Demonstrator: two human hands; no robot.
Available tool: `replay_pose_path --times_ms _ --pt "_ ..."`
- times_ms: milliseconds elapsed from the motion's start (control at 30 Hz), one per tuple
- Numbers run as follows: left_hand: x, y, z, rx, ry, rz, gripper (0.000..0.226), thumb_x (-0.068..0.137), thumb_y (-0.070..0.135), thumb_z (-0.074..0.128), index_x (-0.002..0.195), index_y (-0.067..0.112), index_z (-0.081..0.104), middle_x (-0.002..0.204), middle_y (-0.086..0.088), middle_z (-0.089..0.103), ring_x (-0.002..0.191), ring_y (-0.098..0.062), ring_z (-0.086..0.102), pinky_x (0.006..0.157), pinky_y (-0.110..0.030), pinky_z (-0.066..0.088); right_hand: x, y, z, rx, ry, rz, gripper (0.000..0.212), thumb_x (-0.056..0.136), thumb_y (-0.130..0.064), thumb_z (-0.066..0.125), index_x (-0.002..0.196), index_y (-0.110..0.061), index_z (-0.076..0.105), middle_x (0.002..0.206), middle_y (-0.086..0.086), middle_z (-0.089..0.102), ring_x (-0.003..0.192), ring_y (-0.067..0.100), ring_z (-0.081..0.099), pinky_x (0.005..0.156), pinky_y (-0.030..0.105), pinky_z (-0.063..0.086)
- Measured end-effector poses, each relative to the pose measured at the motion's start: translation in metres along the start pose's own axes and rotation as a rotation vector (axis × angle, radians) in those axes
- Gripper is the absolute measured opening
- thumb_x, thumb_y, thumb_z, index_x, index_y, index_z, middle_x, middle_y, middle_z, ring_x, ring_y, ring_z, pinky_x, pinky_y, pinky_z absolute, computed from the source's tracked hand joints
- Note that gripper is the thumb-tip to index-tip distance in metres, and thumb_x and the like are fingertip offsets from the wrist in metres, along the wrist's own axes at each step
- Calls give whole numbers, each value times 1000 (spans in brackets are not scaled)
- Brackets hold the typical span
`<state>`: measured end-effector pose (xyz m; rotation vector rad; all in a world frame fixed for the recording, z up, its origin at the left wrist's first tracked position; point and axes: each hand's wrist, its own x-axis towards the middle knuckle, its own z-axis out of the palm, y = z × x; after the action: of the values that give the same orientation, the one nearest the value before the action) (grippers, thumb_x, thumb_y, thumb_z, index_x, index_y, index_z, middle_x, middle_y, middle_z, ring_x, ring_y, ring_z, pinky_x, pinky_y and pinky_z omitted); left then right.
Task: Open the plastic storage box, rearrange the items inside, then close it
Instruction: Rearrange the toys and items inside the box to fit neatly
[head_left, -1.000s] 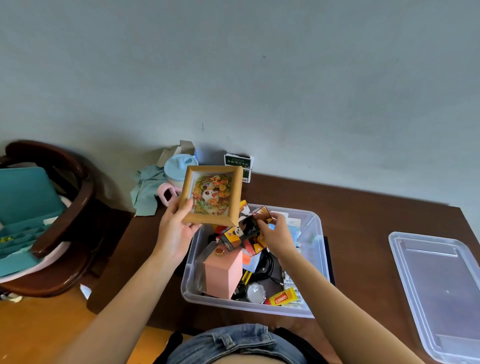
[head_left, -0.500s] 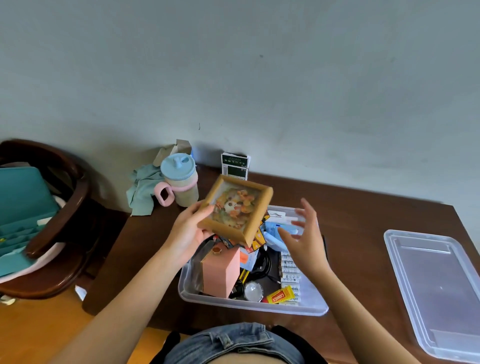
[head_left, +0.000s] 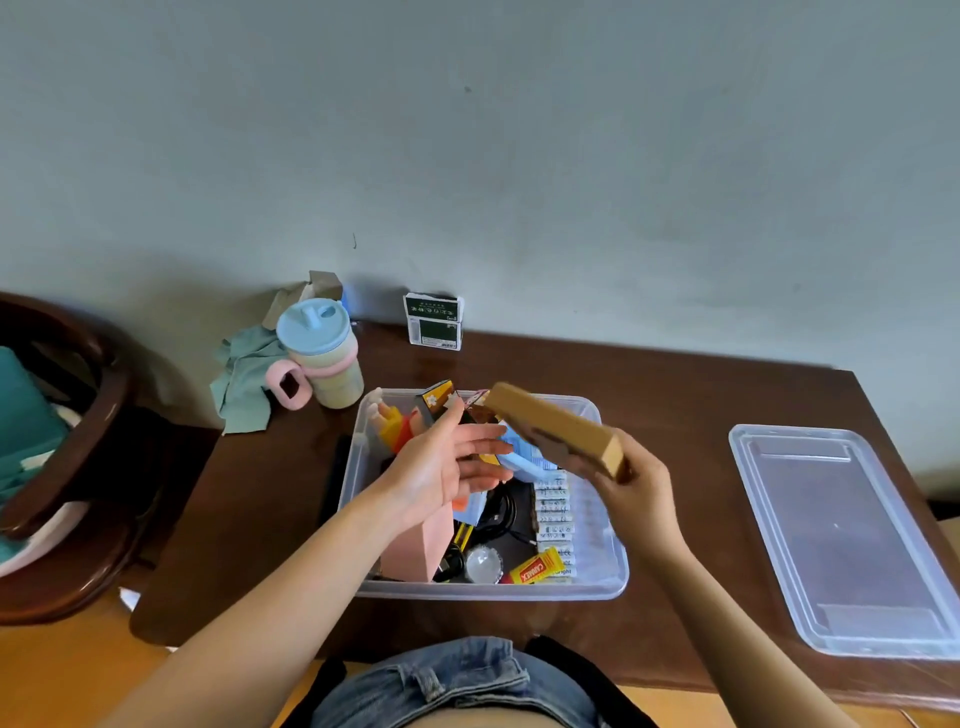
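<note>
Box work was in its middle step, the sorting: the right hand (head_left: 636, 486) pinched the near corner of a small wooden picture frame (head_left: 553, 428), thumb and fingers closed round its edge, and held it tilted in the air above the far right part of the plastic storage box (head_left: 605, 577). The left hand (head_left: 441, 467) hung just beside it over the middle of the box, palm turned inward, fingers spread and straight, gripping nothing. Under the hands the box sat open on the brown table (head_left: 675, 395), crowded with a pink carton (head_left: 418, 545) at the near left, a yellow tube (head_left: 537, 566) at the front, a strip of small white labelled pieces along the right, and some bright toys at the back, though blur made it hard to say what those were. Its clear lid (head_left: 852, 540) lay flat, well apart to the right. To my eye the frame wanted a flat, bare spot, so the next move called for the free hand to shift clutter aside before the frame went down, and only then the lid.
</note>
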<state>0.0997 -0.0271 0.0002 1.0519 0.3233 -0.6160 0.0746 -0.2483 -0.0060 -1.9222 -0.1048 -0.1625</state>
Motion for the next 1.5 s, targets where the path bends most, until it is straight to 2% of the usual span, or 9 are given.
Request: replay_pose_path --times_ms 100,300,467,600,833,967,1133,1233,1500 --pt "-2 -15 2 242 -24 26 48 102 24 36 71 5 66 82 -15 70 70 -22 69 62 -26 56 -3 6 -8 140 106 110 25 84 -7 68 83 -32 66 74 -15 68 65 -4 57 63 12 49" --pt "17 -53 22 1575 -398 -32 30 92 12 41 65 20 50 62 2 48 54 -16 41 67 -37 36 -11 13 -17 294 126 262 13 89 -18 62 97 -27 65 92 -13 71 87 4 67 67 16 54" --pt "38 -73 28 2036 -451 -65 3 88 10 58 86 7 58 85 -14 55 76 -28 51 73 -36 45 -12 15 -21 296 79 253 14 88 -17 63 100 -24 65 91 -11 72 86 5 67 67 16 53" --pt "45 -90 27 2306 -450 -108 19 87 -6 48 99 -2 62 107 -20 62 95 -37 59 69 -39 45 -11 15 -25 314 22 267 15 88 -16 63 101 -23 65 92 -8 72 85 6 67 68 19 54" --pt "53 -95 29 2385 -373 -181 24 92 -1 48 111 -1 61 127 -20 53 97 -37 60 62 -37 39 -7 17 -32 318 -92 274 15 88 -13 65 97 -25 66 91 3 69 84 17 64 77 37 54" --pt "47 -85 31 2200 -229 -179 12 87 3 53 91 0 64 100 -15 62 65 -26 46 54 -32 34 -4 23 -37 306 -142 275 11 87 -14 65 93 -24 66 90 7 68 85 28 63 75 41 54" --pt "46 -83 24 1639 -101 -172 27 84 21 61 64 13 44 64 -5 38 56 -19 33 53 -29 22 0 26 -41 358 -174 287 17 88 -16 64 100 -26 66 94 -3 71 87 12 66 72 21 55" --pt "50 -95 31 1533 -115 -216 8 78 15 68 80 12 60 77 -6 53 68 -18 45 57 -28 30 2 29 -45 337 -178 295 14 88 -15 64 97 -25 67 91 -4 71 84 9 65 72 22 54" --pt "62 -118 40 1488 -87 -311 25 84 9 61 109 11 60 109 -11 61 85 -23 54 68 -29 42 5 32 -58 328 -143 297 16 85 -21 66 100 -28 67 93 -8 71 87 6 65 75 22 54"
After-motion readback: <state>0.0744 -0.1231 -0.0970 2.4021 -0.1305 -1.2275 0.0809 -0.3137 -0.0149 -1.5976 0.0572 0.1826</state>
